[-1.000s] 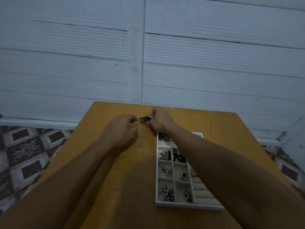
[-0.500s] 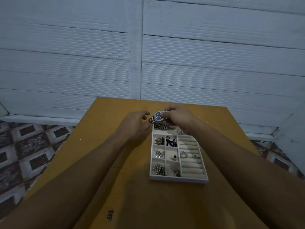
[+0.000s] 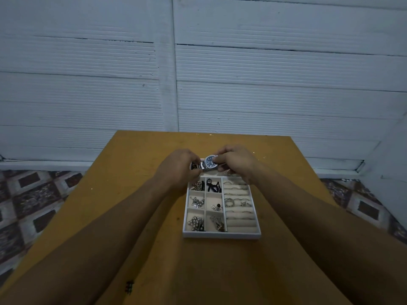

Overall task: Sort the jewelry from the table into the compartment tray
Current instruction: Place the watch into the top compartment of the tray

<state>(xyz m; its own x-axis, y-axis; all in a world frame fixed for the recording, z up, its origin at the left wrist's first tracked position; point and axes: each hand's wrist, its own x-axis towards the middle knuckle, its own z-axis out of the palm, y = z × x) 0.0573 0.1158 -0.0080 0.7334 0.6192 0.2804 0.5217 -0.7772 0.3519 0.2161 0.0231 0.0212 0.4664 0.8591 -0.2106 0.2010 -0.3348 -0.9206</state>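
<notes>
Holds a wristwatch (image 3: 210, 162) up between both hands, above the far end of a white tray (image 3: 221, 235) lying on a mustard-yellow desk (image 3: 132, 194). Grasps the silver metal band with the curled fingers of the left hand (image 3: 179, 167), just left of the blue dial. Pinches the case with the thumb and fingers of the right hand (image 3: 236, 160), at the dial's right edge. Keeps the dial turned up toward the camera, the band running leftward into the left fingers. Covers the tray's farthest compartment with both sets of fingers, leaving only a glint of chain (image 3: 228, 172) under the right ones. Nearer the body than the fingers: two columns of small square compartments and, to their right, one column of padded rolls. Just below the left fingers, a silver-and-black tangle (image 3: 197, 186), and beside it a black ribbon piece (image 3: 213, 187). One row nearer, a silver pendant cluster (image 3: 197, 202) and small pieces with a dark stone (image 3: 216, 207). In the nearest row, a bunch of silver beads (image 3: 195, 223) and some thin silver bits (image 3: 217, 223). Below the right fingers, a few silver rings (image 3: 236, 202) slotted between the rolls. Beyond the fingers, a white ribbed wall (image 3: 264, 84). Off either side of the desk, patterned floor tiles (image 3: 33, 194). Well back from the fingers, close to the body, a small dark mark (image 3: 130, 287) on the desk.
</notes>
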